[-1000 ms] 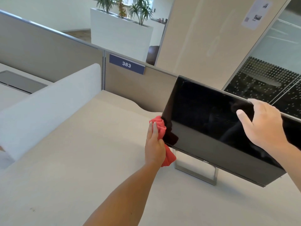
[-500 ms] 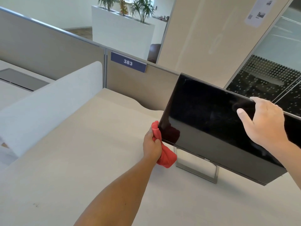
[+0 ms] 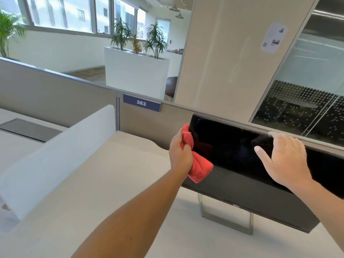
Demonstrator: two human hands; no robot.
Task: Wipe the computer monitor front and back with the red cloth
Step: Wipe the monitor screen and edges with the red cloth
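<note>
A black computer monitor (image 3: 232, 151) stands on a metal frame stand (image 3: 226, 219) on the pale desk (image 3: 111, 183); its screen faces me and is off. My left hand (image 3: 179, 155) grips a bunched red cloth (image 3: 200, 167) against the monitor's left edge, with part of the cloth over the lower left of the screen. My right hand (image 3: 284, 161) holds the monitor's top edge, fingers hooked over the top and thumb spread on the screen. The back of the monitor is hidden.
A beige partition (image 3: 152, 125) with a blue sign reading 383 (image 3: 141, 103) runs behind the desk. A white rounded divider (image 3: 55, 149) borders the desk's left side. A white planter box (image 3: 135, 75) and a glass wall (image 3: 307, 108) lie beyond.
My left hand with the cloth has moved up the monitor's left edge, and the cloth now overlaps the screen. My view has tilted up. My right hand stays on the top edge.
</note>
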